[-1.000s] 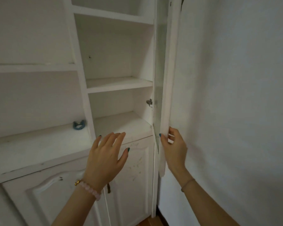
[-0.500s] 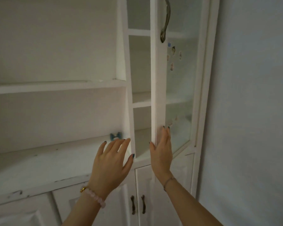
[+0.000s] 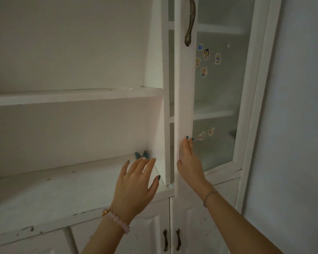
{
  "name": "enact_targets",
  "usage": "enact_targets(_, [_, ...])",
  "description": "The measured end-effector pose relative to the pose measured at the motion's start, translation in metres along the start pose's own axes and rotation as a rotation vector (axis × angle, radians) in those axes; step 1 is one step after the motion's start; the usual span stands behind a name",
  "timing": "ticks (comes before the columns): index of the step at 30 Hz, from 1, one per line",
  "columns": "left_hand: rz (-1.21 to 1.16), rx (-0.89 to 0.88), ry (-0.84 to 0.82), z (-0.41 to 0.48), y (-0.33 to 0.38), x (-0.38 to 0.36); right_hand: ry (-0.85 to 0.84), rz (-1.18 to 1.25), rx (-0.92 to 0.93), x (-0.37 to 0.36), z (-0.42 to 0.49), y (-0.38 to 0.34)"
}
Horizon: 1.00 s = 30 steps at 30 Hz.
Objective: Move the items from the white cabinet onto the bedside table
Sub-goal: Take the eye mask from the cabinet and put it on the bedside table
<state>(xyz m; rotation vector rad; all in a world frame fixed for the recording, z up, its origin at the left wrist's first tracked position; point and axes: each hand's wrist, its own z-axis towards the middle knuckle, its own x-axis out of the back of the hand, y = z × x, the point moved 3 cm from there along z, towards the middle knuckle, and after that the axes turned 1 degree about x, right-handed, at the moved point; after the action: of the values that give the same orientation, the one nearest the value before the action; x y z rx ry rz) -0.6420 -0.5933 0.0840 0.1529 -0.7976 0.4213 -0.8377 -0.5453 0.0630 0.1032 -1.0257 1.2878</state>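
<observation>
The white cabinet [image 3: 77, 97] fills the view, with open shelves on the left and a tall glass door [image 3: 184, 99] on the right, almost closed. My right hand [image 3: 190, 162] lies flat against the door's left frame, fingers straight, gripping nothing. My left hand [image 3: 136, 184] hovers open, fingers spread, over the front of the wide lower shelf [image 3: 53, 187]. A small blue clip-like item [image 3: 141, 154] sits at the back of that shelf against the divider, just beyond my left fingertips. The bedside table is out of view.
A curved metal handle [image 3: 190, 21] hangs high on the glass door, and cartoon stickers [image 3: 206, 60] dot the pane. Two lower doors with dark handles [image 3: 171, 239] sit beneath the shelf. A bare wall [image 3: 301, 125] stands to the right.
The glass door has swung from wide open to almost closed, pushed by my right hand, which went from gripping its edge to pressing flat. The view turned right and up. My left hand stayed spread.
</observation>
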Motion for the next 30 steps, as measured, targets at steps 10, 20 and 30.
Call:
enact_targets(10, [-0.017,-0.02,-0.006,0.008,-0.012,-0.022,-0.055,-0.035,-0.012,-0.015,0.02,0.002])
enact_targets(20, [-0.054,-0.065,-0.012,0.025,0.013,-0.043,0.01,0.054,0.04,0.052,0.028,0.004])
enact_targets(30, [0.034,-0.026,-0.136,0.048,0.045,-0.077,0.0,-0.236,0.458,0.089,0.08,-0.022])
